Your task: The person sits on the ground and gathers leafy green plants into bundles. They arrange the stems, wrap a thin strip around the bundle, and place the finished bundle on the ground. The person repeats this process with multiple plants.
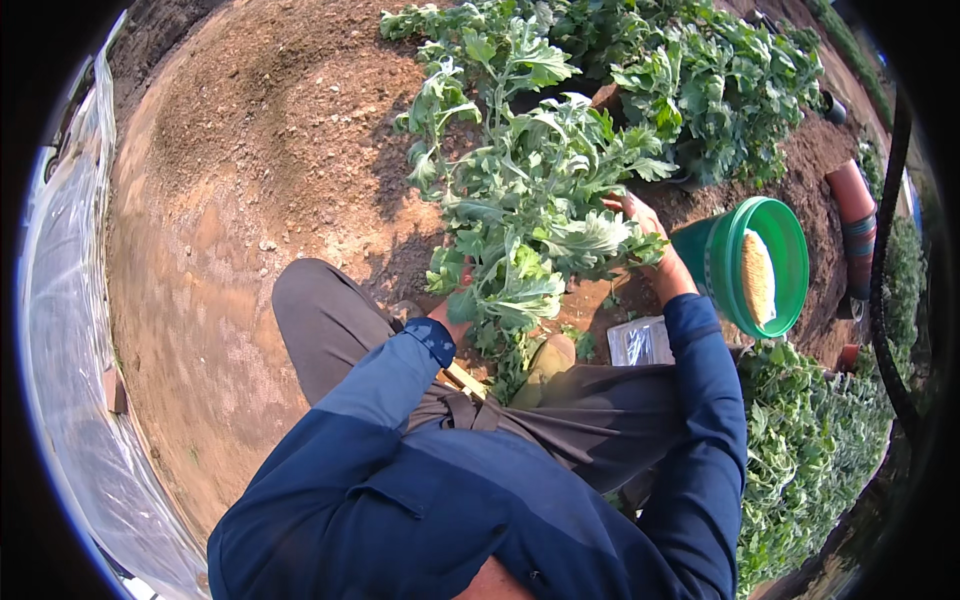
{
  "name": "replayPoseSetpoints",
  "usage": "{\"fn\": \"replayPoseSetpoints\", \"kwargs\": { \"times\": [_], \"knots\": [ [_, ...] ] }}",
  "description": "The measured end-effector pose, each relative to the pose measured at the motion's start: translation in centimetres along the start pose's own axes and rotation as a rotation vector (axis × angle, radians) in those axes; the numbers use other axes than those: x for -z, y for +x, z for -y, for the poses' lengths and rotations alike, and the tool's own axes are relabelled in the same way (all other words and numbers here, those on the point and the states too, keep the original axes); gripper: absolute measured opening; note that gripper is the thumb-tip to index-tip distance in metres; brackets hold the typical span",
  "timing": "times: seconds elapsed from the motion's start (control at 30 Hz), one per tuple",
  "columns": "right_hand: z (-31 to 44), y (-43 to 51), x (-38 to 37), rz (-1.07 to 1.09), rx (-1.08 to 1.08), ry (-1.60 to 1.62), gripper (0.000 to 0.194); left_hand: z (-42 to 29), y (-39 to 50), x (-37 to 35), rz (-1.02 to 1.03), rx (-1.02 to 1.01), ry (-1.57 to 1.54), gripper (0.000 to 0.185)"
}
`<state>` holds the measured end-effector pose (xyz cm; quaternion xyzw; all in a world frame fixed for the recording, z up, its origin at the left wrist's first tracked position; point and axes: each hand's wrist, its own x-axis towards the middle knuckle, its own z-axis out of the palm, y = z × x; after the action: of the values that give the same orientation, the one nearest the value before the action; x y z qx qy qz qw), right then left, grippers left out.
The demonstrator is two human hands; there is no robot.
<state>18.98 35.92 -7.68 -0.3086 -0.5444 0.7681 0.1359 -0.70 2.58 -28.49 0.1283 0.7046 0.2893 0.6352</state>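
A tall plant (525, 217) with lobed grey-green leaves, like a chrysanthemum, stands in front of me between my knees. My right hand (646, 225) reaches to its right side, the fingers among the leaves and partly covered. On the near left, my left hand (454, 319) goes in under the foliage, which hides most of its fingers. Whether either hand grips a stem cannot be seen. The plant's base is hidden too. Cut leaves and stems (510, 371) lie between my legs, beside a shoe (551, 360).
A green plastic bucket (716, 247) at the right tips towards me, with a pale yellow bundle (757, 277) inside. A clear plastic-covered box (640, 341) lies by my right forearm. Further right are stacked brown pots (851, 199). More plants (720, 97) stand beyond; plastic sheeting (67, 285) runs along the left.
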Motion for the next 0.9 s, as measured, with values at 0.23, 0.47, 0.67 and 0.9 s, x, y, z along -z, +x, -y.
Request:
{"fn": "replayPoseSetpoints", "kwargs": {
  "times": [0.23, 0.47, 0.67, 0.9],
  "knots": [
    [1.4, -0.2, -1.6, -0.015, -0.123, 0.171, 0.059, 2.4, 0.2, 1.5, -0.007, 0.043, 0.093, 0.031],
    [-1.9, 0.0, 1.2, -0.26, -0.055, -0.072, 0.032, 2.4, 2.2, 5.9, -0.126, 0.097, 0.239, 0.031],
    [1.3, -2.3, -0.4, 0.044, -0.049, -0.402, 0.04, 0.4, 3.6, 10.9, -0.306, 0.106, 0.376, 0.031],
    [-0.8, -2.7, 0.8, 0.243, 0.086, -0.44, 0.022, -0.1, 2.2, 2.5, -0.047, -0.015, 0.41, 0.031]
  ]
}}
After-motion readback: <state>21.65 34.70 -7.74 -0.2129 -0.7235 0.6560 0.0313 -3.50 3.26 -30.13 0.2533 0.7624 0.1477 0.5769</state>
